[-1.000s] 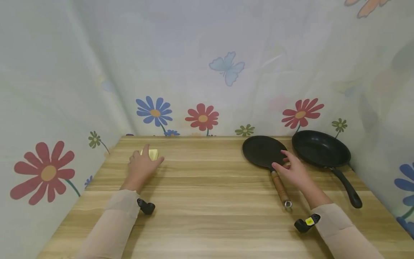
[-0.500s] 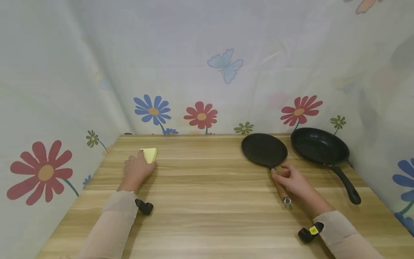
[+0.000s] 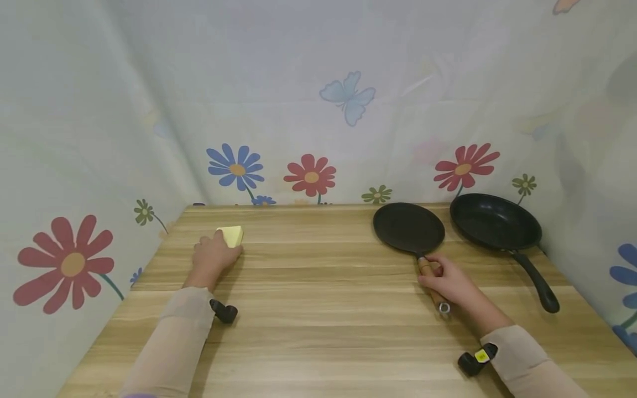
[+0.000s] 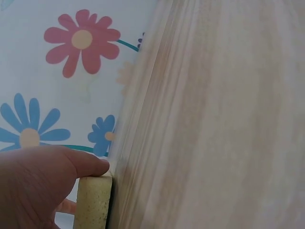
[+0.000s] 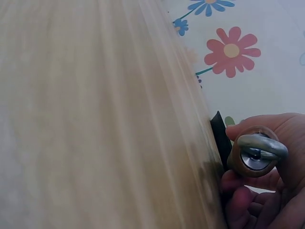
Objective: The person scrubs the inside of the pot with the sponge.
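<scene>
Sponge point(image 3: 231, 236) in one grasp, wooden handle point(image 3: 425, 267) in the other

At a wood-grain table point(image 3: 318, 320), a person takes hold of two things at once. The step in hand, by all appearances, is securing both grips. It would be done well with the right hand point(image 3: 452, 281) wrapped evenly around the handle and the wrist kept level, since the flat pan point(image 3: 408, 225), lying just beyond that grip, would likely twist if the hold were loose. Light, even pressure should suffice on the left, where a soft block probably gives under a hard squeeze.

The right hand is curled around the wooden handle, thumb along one side and fingers along the other, parted no more than the handle's thickness. A metal ring point(image 5: 261, 146) caps the end that sticks out on the near side of that grasp. The left hand point(image 3: 213, 257) grips the yellow sponge, its thumb point(image 4: 88, 163) laid along one edge and a finger partly visible behind; the far part of the block shows past the fingers. Whether the sponge bears fully on the table cannot be told. Right of the right-hand grip, untouched, sits a deeper pan point(image 3: 492, 221), its black handle point(image 3: 537, 282) angled toward the near side.
</scene>
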`<act>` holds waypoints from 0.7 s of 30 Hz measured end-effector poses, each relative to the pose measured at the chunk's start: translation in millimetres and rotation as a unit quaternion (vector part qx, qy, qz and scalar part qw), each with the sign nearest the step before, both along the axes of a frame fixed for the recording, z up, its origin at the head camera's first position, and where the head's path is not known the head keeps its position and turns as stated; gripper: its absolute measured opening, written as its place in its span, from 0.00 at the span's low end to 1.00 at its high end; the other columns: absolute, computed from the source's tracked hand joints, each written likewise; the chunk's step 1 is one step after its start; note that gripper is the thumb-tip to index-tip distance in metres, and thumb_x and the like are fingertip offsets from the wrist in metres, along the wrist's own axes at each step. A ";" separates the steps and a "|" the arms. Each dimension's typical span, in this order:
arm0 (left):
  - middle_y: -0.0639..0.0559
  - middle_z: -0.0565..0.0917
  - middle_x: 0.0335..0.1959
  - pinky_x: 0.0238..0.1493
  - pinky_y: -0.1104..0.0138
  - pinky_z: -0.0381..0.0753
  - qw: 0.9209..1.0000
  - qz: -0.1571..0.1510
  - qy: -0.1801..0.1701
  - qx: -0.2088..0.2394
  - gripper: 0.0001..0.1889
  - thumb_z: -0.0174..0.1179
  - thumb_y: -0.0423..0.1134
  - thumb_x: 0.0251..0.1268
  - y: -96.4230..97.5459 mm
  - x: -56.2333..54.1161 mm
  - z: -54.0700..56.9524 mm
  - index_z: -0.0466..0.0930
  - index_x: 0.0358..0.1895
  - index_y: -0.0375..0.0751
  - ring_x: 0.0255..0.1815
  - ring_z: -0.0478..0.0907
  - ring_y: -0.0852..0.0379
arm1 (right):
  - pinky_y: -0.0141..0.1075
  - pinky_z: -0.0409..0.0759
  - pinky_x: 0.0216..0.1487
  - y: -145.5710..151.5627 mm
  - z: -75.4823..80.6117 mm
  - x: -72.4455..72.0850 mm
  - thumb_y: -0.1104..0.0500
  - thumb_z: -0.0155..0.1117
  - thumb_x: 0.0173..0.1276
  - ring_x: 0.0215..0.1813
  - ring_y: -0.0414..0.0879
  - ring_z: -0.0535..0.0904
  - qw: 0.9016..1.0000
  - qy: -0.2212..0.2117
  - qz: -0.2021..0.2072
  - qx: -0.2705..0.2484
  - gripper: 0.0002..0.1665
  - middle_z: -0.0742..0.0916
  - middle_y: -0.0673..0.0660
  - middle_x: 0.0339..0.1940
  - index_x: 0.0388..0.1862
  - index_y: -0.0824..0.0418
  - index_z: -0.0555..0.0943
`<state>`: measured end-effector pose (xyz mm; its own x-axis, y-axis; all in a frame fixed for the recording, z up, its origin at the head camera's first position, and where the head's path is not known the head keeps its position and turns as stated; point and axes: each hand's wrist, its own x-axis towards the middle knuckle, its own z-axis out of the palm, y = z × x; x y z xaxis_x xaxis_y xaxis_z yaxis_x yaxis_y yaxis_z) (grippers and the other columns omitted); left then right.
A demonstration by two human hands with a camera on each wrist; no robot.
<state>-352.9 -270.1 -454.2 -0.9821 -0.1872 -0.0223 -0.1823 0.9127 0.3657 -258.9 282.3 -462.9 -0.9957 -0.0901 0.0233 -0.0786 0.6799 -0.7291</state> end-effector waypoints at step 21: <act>0.25 0.73 0.52 0.48 0.42 0.73 0.998 -0.062 0.016 -0.014 0.42 0.55 0.57 0.65 26.4 -4.7 2.2 0.61 0.72 0.26 0.52 0.72 0.29 | 0.38 0.77 0.39 -17.2 -8.9 -8.5 0.61 0.72 0.61 0.35 0.47 0.78 0.998 0.038 -0.002 -0.044 0.35 0.83 0.62 0.36 0.63 0.76 0.71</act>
